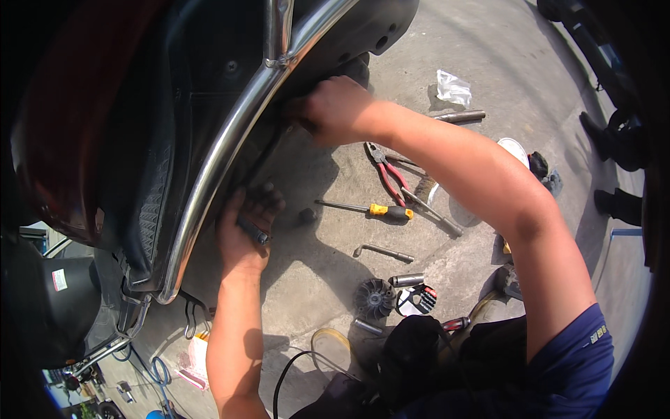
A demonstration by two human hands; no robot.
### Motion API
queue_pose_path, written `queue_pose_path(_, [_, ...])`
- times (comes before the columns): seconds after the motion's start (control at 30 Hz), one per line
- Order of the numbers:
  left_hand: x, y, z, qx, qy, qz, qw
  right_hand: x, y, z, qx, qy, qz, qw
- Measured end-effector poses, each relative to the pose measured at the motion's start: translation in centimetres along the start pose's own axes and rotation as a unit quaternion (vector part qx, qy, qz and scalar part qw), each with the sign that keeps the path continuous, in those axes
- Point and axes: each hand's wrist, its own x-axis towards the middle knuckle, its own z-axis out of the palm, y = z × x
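Beneath a scooter's curved chrome guard bar (225, 136), both my hands work at its shaded dark underside. My left hand (241, 234) is palm up, fingers curled around a short dark cylindrical handle (252, 229) whose end sticks out by the thumb's base. Farther forward, my right hand (338, 108) reaches under the body with bent fingers. Shadow hides its fingertips and whatever they grip. A thin dark bar or hose (269, 150) slants between the two hands. Red-handled pliers (385, 171) and a yellow-and-black screwdriver (373, 209) lie on the concrete right of my hands.
Nearby on the floor are an L-shaped wrench (382, 253), a finned fan wheel (375, 299), a socket (406, 280), a round printed disc (417, 300) and a metal tube (460, 116). Crumpled white paper (453, 89) lies farther off. A blue hose (160, 373) coils at lower left.
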Motion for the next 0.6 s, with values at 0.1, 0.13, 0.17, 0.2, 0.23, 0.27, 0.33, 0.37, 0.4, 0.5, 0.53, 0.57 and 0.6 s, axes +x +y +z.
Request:
queue_pose_path(0.1, [0.12,-0.06,0.18,0.004,-0.002,0.003,1.0,0.07,-0.05,-0.1,-0.035,-0.036,0.023,0.998])
queue_pose_path(0.13, [0.18,-0.06,0.28,0.001,0.0,0.003,1.0,0.14,-0.05,-0.14,-0.041,-0.035,0.038,0.998])
queue_pose_path(0.17, [0.19,-0.04,0.36,-0.006,-0.019,0.009,1.0,0.12,-0.01,-0.21,-0.034,-0.029,0.04,0.998])
queue_pose_path(0.2, [0.2,-0.02,0.42,-0.004,0.0,0.004,1.0,0.15,0.0,-0.22,-0.029,-0.025,0.045,0.998])
queue_pose_path(0.23, [0.12,0.0,0.44,-0.006,-0.001,0.005,1.0,0.09,0.09,-0.27,-0.011,-0.016,0.037,0.999])
queue_pose_path(0.27, [0.04,0.02,0.43,-0.007,-0.002,0.005,1.0,0.05,0.14,-0.24,0.007,-0.009,0.028,1.0])
queue_pose_path(0.33, [-0.03,0.0,0.38,-0.004,0.005,0.009,1.0,-0.06,0.28,-0.14,0.004,-0.001,0.003,1.0])
queue_pose_path(0.37, [-0.02,-0.02,0.35,-0.004,0.009,0.01,1.0,-0.06,0.31,-0.01,-0.004,0.009,-0.001,1.0])
queue_pose_path(0.4, [0.03,-0.03,0.33,-0.009,0.007,0.01,1.0,-0.04,0.34,0.13,-0.018,0.008,-0.01,1.0])
queue_pose_path(0.5, [0.22,-0.05,0.36,-0.016,0.006,0.008,1.0,0.04,0.34,0.52,-0.055,0.02,0.0,0.998])
queue_pose_path(0.53, [0.23,-0.06,0.38,-0.015,0.01,0.008,1.0,0.06,0.39,0.58,-0.054,0.019,0.009,0.998])
queue_pose_path(0.57, [0.21,-0.05,0.42,-0.011,0.011,0.009,1.0,0.08,0.43,0.59,-0.044,0.017,0.008,0.999])
queue_pose_path(0.6, [0.15,-0.03,0.45,-0.013,0.014,0.011,1.0,0.09,0.5,0.58,-0.038,0.021,0.009,0.999])
